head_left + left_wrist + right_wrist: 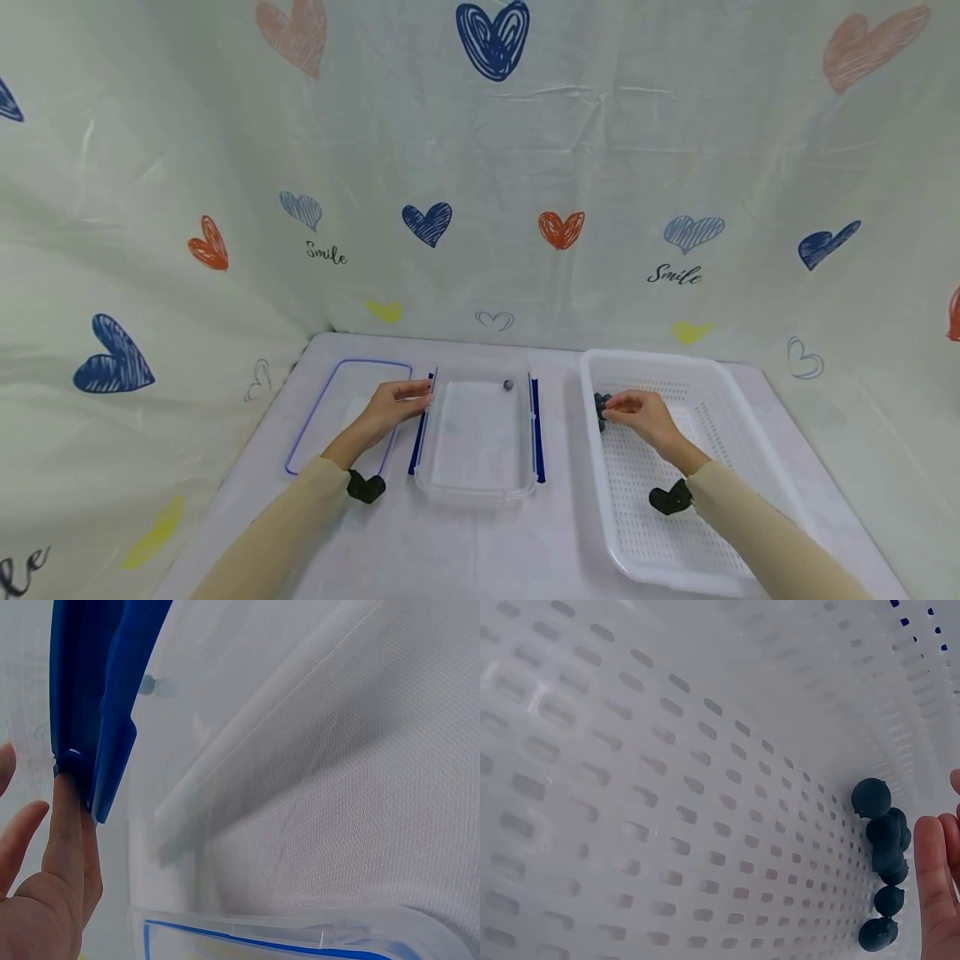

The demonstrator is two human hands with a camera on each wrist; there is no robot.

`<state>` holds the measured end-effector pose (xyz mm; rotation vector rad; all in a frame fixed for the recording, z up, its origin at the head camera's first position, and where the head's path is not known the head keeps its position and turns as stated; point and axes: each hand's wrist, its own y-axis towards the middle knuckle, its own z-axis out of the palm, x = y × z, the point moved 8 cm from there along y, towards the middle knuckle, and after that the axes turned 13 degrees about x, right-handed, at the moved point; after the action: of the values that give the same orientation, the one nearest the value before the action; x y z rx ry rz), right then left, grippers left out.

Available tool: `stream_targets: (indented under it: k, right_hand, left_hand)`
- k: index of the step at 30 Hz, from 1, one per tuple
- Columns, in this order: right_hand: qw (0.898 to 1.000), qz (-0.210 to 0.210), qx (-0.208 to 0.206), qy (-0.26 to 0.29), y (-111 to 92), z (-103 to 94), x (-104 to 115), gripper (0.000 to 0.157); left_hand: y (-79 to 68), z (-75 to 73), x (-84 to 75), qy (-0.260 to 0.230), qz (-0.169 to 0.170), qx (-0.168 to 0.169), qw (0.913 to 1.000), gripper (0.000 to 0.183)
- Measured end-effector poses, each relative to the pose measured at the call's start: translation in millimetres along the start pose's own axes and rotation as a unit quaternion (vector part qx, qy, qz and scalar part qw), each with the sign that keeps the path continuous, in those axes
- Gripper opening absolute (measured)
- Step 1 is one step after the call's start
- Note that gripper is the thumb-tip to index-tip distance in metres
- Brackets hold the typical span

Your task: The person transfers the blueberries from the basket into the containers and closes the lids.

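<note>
A clear plastic box (476,492) with blue side latches stands in the middle of the table, a single blueberry (508,385) near its far end. My left hand (393,407) is at the box's left side, its extended fingers (66,825) touching the blue latch (112,697), which juts outward. Over the left part of a white perforated basket (617,533) is my right hand (641,414), fingertips right at a cluster of blueberries (887,851). These berries lie along the basket's wall, partly covered by the fingers in the head view. No berry shows between the visible right fingers.
A clear lid (300,433) with a blue seal lies flat left of the box, partly under my left forearm. The second blue latch (538,442) spreads out on the box's right side. A curtain (480,150) printed with hearts hangs behind the table.
</note>
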<state>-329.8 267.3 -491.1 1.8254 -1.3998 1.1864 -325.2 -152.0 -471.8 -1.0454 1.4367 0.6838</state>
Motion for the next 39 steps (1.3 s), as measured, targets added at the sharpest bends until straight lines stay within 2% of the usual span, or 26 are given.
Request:
stream_targets:
  k: [3,9,15,19,23,26,31,39]
  right_hand:
    - [1.000,-0.005,0.002,0.006,-0.4,2.2,-0.4,0.024]
    - [1.000,-0.011,0.003,0.001,-1.0,4.7,-2.5,0.027]
    - [1.000,-0.013,0.006,-0.017,-0.3,7.6,-7.4,0.027]
    - [1.000,-0.014,0.009,-0.018,-0.7,9.5,-9.7,0.026]
    - [1.000,-0.014,0.005,-0.024,-1.0,11.2,-12.1,0.026]
    - [1.000,-0.004,-0.001,-0.030,-2.2,12.7,-15.0,0.024]
    - [0.999,0.007,-0.001,-0.045,-3.7,14.4,-19.0,0.023]
    - [0.999,-0.008,-0.005,-0.051,-3.3,15.4,-22.1,0.023]
  left_hand:
    - [1.6,-0.7,2.5,0.002,0.004,-0.001,1.0000,0.045]
    - [8.7,-4.3,17.2,-0.011,0.006,-0.006,0.9999,0.048]
    - [11.4,-5.2,22.3,-0.012,0.007,-0.008,0.9999,0.050]
    - [11.2,-5.0,21.1,-0.003,0.012,-0.004,0.9999,0.051]
    - [2.1,0.5,4.4,-0.001,0.008,0.008,0.9999,0.049]
    - [-0.5,1.8,-0.5,-0.004,0.002,0.012,0.9999,0.047]
    - [10.5,-4.5,20.3,-0.012,-0.001,0.001,0.9999,0.049]
    - [11.5,-6.7,23.6,0.005,-0.001,-0.016,0.9999,0.051]
